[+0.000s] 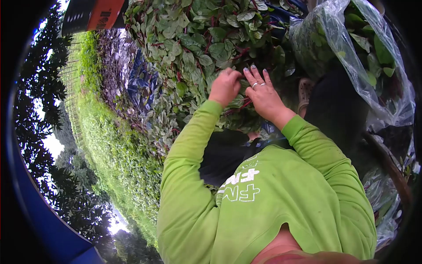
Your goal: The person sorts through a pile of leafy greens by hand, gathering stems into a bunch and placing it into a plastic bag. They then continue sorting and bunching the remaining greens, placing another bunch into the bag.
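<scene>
A large heap of leafy greens with dark red stems fills the upper middle of the head view. My left hand is at the heap's near side, its fingers curled into a pinch; what lies between the fingertips is too small to make out. Close beside it, my right hand lies over the leaves with its fingers stretched out and apart, two rings showing on one finger. Red stems and leaves show just below and between both hands. The undersides of my hands are hidden.
To the right stands a clear plastic bag with larger green leaves inside. A clog shows near my right hand. Blue sheeting lies left of the heap, with grass beyond. A brown stick is at the right.
</scene>
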A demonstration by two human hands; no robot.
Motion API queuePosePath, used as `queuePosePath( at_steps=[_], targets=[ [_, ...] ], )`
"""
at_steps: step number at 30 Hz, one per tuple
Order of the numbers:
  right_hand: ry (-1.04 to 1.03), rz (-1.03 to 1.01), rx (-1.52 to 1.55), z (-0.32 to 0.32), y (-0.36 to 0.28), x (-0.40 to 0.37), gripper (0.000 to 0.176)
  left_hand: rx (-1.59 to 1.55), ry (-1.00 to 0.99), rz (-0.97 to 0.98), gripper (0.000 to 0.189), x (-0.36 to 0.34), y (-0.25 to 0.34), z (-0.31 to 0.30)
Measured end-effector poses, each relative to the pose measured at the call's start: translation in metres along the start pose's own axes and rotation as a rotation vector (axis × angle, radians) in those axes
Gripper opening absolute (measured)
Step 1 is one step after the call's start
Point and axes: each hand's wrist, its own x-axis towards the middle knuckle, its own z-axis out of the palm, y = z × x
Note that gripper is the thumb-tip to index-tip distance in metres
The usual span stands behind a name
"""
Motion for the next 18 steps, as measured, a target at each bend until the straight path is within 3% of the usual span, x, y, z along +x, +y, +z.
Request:
queuePosePath(
  at_steps=[2,3,6,7,10,15,18],
  targets=[
    [0.030,0.004,-0.034,0.002,0.001,-0.001,0.006,-0.212,-0.110,-0.123,0.022,-0.013,0.014,-0.006],
    [0.044,0.005,-0.051,0.002,0.001,-0.001,0.006,-0.481,-0.151,-0.265,0.023,-0.018,0.009,-0.002],
    [-0.254,0.129,0.042,-0.012,-0.004,0.006,0.006,-0.697,-0.045,-0.426,0.024,-0.002,-0.024,0.024],
    [-0.211,0.094,0.024,-0.009,-0.003,0.005,0.006,-0.359,0.084,-0.267,0.022,0.015,-0.019,0.019],
    [-0.136,0.037,-0.027,0.004,0.004,-0.003,0.007,0.205,0.314,-0.186,0.017,0.053,-0.021,0.044],
    [-0.274,0.063,-0.115,0.011,0.011,-0.013,0.007,0.354,0.262,-0.161,0.019,0.070,-0.029,0.052],
    [-0.175,0.030,-0.050,0.003,0.005,-0.007,0.006,0.291,0.196,-0.028,0.020,0.051,-0.028,0.030]
  ],
)
